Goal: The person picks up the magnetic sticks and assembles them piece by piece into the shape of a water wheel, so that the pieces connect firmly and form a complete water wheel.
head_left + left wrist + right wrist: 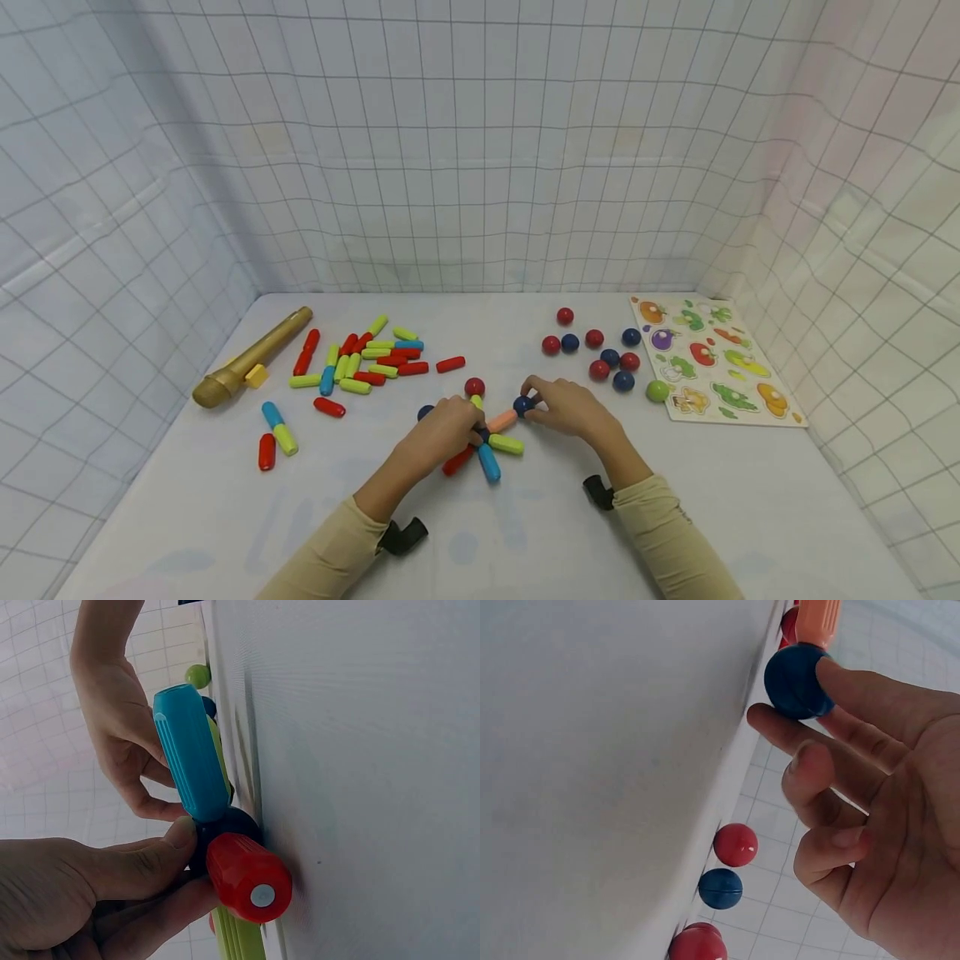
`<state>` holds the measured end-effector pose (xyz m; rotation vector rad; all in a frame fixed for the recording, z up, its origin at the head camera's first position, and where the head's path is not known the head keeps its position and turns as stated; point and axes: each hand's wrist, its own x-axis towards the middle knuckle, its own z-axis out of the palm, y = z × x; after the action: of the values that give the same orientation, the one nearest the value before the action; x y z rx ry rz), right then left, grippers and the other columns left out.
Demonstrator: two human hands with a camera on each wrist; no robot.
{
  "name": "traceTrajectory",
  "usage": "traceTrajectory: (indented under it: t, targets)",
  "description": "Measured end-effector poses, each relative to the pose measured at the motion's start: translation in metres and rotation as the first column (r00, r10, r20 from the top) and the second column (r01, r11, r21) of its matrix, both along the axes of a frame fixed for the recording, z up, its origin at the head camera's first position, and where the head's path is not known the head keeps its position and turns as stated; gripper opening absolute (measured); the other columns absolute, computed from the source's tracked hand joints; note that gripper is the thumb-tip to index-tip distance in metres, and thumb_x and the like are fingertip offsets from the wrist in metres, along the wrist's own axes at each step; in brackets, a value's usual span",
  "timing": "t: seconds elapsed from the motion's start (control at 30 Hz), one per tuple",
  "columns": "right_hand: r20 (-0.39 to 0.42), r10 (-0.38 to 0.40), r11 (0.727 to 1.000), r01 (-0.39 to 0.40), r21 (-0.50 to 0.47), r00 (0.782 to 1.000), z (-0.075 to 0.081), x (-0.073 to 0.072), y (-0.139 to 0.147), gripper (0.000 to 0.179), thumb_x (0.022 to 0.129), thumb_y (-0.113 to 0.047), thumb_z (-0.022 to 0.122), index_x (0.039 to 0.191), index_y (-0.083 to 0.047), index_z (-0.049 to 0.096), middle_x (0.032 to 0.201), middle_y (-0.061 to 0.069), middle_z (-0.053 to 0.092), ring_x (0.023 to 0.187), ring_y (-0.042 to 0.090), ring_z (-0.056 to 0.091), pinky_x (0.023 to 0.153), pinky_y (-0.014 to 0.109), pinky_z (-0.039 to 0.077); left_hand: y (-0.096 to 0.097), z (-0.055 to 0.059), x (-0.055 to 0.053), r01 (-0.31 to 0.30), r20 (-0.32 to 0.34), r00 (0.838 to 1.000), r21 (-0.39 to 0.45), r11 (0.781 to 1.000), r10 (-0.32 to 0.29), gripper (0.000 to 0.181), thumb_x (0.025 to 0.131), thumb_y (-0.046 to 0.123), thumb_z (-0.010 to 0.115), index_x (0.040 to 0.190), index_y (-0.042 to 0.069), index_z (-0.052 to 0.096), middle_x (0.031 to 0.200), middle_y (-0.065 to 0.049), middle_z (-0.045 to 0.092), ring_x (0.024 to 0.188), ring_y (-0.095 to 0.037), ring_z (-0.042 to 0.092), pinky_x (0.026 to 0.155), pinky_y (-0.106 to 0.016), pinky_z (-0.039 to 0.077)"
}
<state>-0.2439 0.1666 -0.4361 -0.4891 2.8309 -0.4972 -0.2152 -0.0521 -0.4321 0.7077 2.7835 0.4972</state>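
Observation:
My left hand (442, 432) pinches a dark blue ball (238, 823) between thumb and fingers. Short rods fan out from that ball: blue (489, 462), red (456, 462), lime green (507, 444) and orange (502, 421). At the orange rod's outer end sits a second dark blue ball (793, 684), which my right hand (567, 407) holds with thumb and fingertips, its other fingers curled. Beyond my left hand, a red ball (474, 386) tops another lime rod, partly hidden. One more dark blue ball (425, 412) shows beside the left knuckles.
Loose red, lime and blue rods (369, 377) lie at the left, near a gold tube (255, 356) and a yellow block (257, 376). Several red and blue balls (594, 338) and a green ball (657, 391) lie right of centre, beside a vegetable puzzle board (712, 354).

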Motion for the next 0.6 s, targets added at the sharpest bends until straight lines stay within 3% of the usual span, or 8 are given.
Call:
traceTrajectory:
  t: [0.27,0.37,0.43,0.5,0.6]
  targets:
    - [-0.024,-0.003,1.0,0.003,0.006,1.0,0.001,0.0,0.001,0.026,0.089,-0.028,0.069,0.114,-0.025,0.061,0.115,0.001,0.071,0.103,0.023,0.066,0.085,0.041,0.053,-0.001,0.001,-0.001,0.006,0.006,1.0,0.007,1.0,-0.006,0.018,0.085,0.013,0.074,0.102,0.011,0.075,0.088,0.0,0.07,0.08,-0.012,0.058,0.079,-0.029,0.056]
    - [-0.098,-0.064,0.997,0.067,0.034,0.993,0.005,-0.004,0.014,0.025,0.089,-0.024,0.069,0.113,-0.022,0.063,0.112,0.003,0.071,0.099,0.024,0.067,0.079,0.041,0.054,-0.004,0.001,-0.002,0.015,0.002,1.0,0.01,1.0,-0.015,0.02,0.084,0.01,0.074,0.104,0.013,0.075,0.092,0.0,0.068,0.083,-0.013,0.057,0.08,-0.03,0.057]
    - [-0.168,-0.149,0.985,0.162,0.064,0.974,0.008,-0.009,0.029,0.025,0.089,-0.02,0.068,0.113,-0.019,0.064,0.11,0.007,0.07,0.091,0.025,0.065,0.072,0.041,0.053,-0.005,0.001,-0.001,0.033,-0.02,0.999,0.005,0.999,-0.033,0.022,0.084,0.007,0.074,0.105,0.014,0.075,0.093,0.0,0.067,0.084,-0.013,0.057,0.082,-0.031,0.057]
    - [-0.223,-0.255,0.956,0.28,0.089,0.941,0.01,-0.013,0.046,0.027,0.088,-0.018,0.068,0.115,-0.015,0.064,0.108,0.011,0.068,0.084,0.028,0.063,0.067,0.043,0.052,-0.006,0.0,-0.001,0.048,-0.047,0.998,-0.01,0.999,-0.048,0.024,0.083,0.005,0.074,0.105,0.016,0.076,0.093,0.0,0.066,0.084,-0.013,0.056,0.082,-0.031,0.056]
    - [-0.221,-0.368,0.912,0.397,0.103,0.903,0.01,-0.018,0.067,0.031,0.087,-0.017,0.068,0.117,-0.011,0.064,0.107,0.016,0.065,0.083,0.034,0.061,0.069,0.049,0.051,-0.006,-0.001,0.001,0.053,-0.076,0.996,-0.048,0.997,-0.057,0.025,0.083,0.006,0.075,0.105,0.018,0.076,0.091,0.0,0.067,0.082,-0.013,0.055,0.08,-0.031,0.056]
